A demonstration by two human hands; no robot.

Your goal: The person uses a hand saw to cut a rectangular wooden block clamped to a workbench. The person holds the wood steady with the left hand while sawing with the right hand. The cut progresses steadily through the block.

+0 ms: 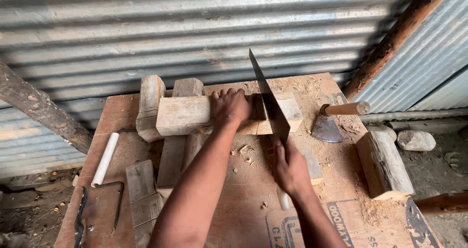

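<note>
Saw point(269, 101) stands blade-up in my right hand point(288, 169), which grips its handle, the edge biting into the wood block point(187, 115) just right of my left hand point(230, 106), pressed closed over the block. Farther right lies a hatchet point(327, 127).

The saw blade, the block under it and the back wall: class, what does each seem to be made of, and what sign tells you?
Saw blade: thin dark metal, dull grey finish, probably steel. Block, held by the left hand: pale unfinished wood, grain and rough faces showing, sawdust around. Back wall: corrugated metal sheet, grey and weathered, ridges running across. The right hand grips the saw's pale handle.
</note>
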